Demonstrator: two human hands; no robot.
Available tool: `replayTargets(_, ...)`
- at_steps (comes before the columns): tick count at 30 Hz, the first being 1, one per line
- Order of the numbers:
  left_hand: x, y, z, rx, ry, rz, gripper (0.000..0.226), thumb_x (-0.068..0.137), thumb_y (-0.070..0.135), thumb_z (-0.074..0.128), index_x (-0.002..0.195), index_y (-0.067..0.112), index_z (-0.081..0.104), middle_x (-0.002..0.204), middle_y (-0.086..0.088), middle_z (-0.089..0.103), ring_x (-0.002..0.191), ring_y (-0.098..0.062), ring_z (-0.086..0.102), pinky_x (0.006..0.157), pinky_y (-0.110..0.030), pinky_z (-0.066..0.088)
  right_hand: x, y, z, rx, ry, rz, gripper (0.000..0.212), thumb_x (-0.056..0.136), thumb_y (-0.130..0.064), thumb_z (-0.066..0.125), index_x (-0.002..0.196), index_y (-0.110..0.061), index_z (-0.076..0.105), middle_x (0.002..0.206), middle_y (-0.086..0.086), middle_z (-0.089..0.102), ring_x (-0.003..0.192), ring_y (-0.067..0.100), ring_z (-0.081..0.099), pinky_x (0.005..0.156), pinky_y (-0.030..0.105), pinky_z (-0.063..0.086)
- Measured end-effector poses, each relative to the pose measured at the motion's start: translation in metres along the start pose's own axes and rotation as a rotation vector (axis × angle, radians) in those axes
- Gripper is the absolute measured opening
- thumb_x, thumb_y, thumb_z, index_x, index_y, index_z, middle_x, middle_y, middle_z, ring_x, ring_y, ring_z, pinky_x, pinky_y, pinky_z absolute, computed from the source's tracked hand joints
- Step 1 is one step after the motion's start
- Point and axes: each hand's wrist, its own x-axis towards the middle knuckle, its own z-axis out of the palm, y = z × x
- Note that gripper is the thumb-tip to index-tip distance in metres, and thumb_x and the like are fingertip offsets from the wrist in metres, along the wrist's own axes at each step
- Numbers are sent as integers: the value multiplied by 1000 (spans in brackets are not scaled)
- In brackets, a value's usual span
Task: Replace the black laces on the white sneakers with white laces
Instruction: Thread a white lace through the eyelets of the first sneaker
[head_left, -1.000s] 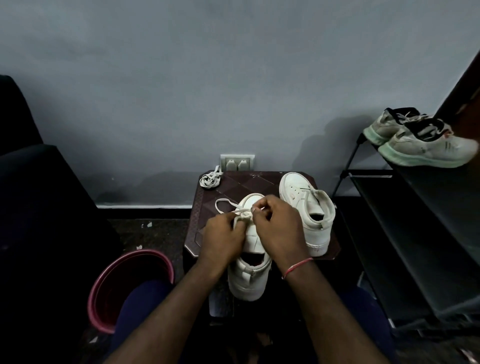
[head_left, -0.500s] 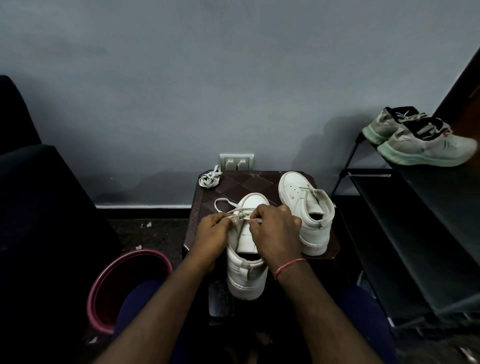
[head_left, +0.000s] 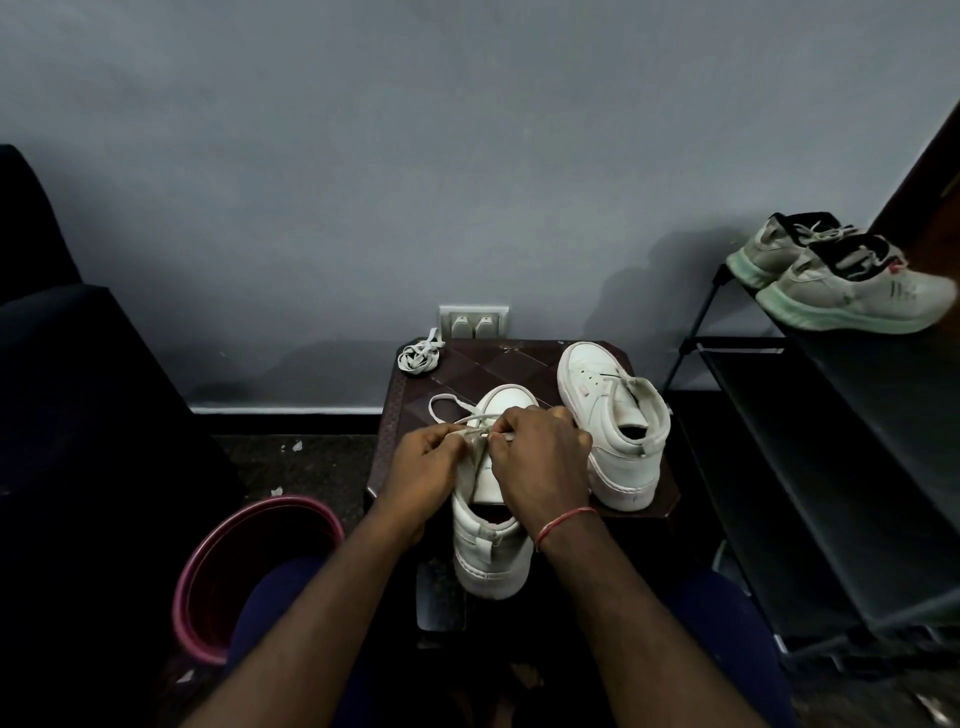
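A white sneaker lies toe-away on the front of a small dark brown table, its heel hanging over the near edge. My left hand and my right hand meet over its tongue, each pinching the white lace that loops out to the left of the toe. The second white sneaker stands to the right, with no lace visible in it. A spare coiled white lace rests on the table's far left corner.
A maroon bucket sits on the floor at the left. A black shoe rack on the right carries a pair of grey sports shoes. A wall socket is behind the table. A dark seat fills the left side.
Both hands have slid slightly toward me along the near sneaker's tongue while keeping hold of the white lace. The other sneaker and the coiled lace have not moved.
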Motion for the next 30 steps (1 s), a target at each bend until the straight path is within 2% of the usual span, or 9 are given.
replayTargets(3, 0, -2, -3, -72, -44, -40, 21, 92, 11, 55, 92, 7, 75, 92, -11, 75, 85, -20, 68, 80, -34, 53, 1, 3, 0, 83, -25, 0, 17, 88, -31, 56, 93, -28, 72, 96, -6, 70, 110, 20, 48, 96, 41, 39)
replayTargets(6, 6, -1, -6, -268, -119, -182, 31, 98, 24, 51, 99, -1, 70, 87, -13, 74, 75, -16, 69, 69, -26, 55, 1, 7, -1, 185, -29, 7, 14, 86, -28, 64, 94, -28, 74, 94, -4, 70, 110, 19, 49, 99, 42, 40)
replayTargets(10, 9, 2, 2, -258, -134, -190, 7, 88, 2, 62, 82, 5, 64, 65, -6, 68, 55, -11, 61, 56, -20, 51, 1, 8, 5, 233, -18, -19, 11, 81, -18, 65, 87, -21, 74, 102, 2, 62, 106, 23, 51, 93, 39, 44)
replayTargets(13, 17, -2, 3, -108, -90, -89, 14, 89, 6, 65, 77, 13, 65, 78, -12, 68, 72, -20, 59, 74, -35, 49, -2, 9, 6, 360, 17, 2, 23, 74, -15, 68, 96, -21, 66, 113, 2, 52, 111, 23, 49, 98, 39, 43)
replayTargets(17, 15, -5, 10, 92, 103, 170, 21, 96, 10, 56, 77, 20, 57, 76, -2, 63, 71, -10, 56, 71, -32, 48, -3, 11, -2, 437, -43, 48, 50, 69, -2, 58, 117, -14, 50, 125, 6, 46, 114, 24, 48, 99, 33, 39)
replayTargets(22, 26, 23, 0, -536, 501, 100, 23, 102, 5, 39, 84, 19, 44, 79, -6, 64, 55, -9, 51, 48, -20, 44, -5, 14, -1, 434, 55, 138, 37, 66, 1, 52, 95, -20, 45, 106, -1, 46, 95, 24, 54, 87, 39, 45)
replayTargets(25, 27, 30, -4, -663, 437, 4, 21, 103, 11, 37, 85, 20, 44, 67, 1, 67, 51, -9, 59, 51, -25, 50, -6, 15, -1, 400, 83, 124, 29, 66, 4, 51, 80, -22, 49, 99, -4, 44, 87, 21, 55, 78, 31, 44)
replayTargets(27, 18, 30, -2, -579, 278, -49, 21, 104, 14, 38, 85, 15, 47, 58, 0, 61, 45, -8, 55, 50, -27, 50, -5, 15, 0, 379, 80, 124, 26, 67, 4, 52, 71, -22, 54, 97, -4, 44, 87, 20, 55, 75, 29, 43)
replayTargets(30, 14, 20, -3, 39, 79, 82, 17, 97, 9, 51, 81, 14, 55, 63, 2, 56, 43, -2, 44, 49, -23, 38, -4, 16, 1, 328, 62, 99, 18, 71, -3, 55, 68, -19, 61, 94, -2, 49, 91, 20, 55, 78, 33, 47)
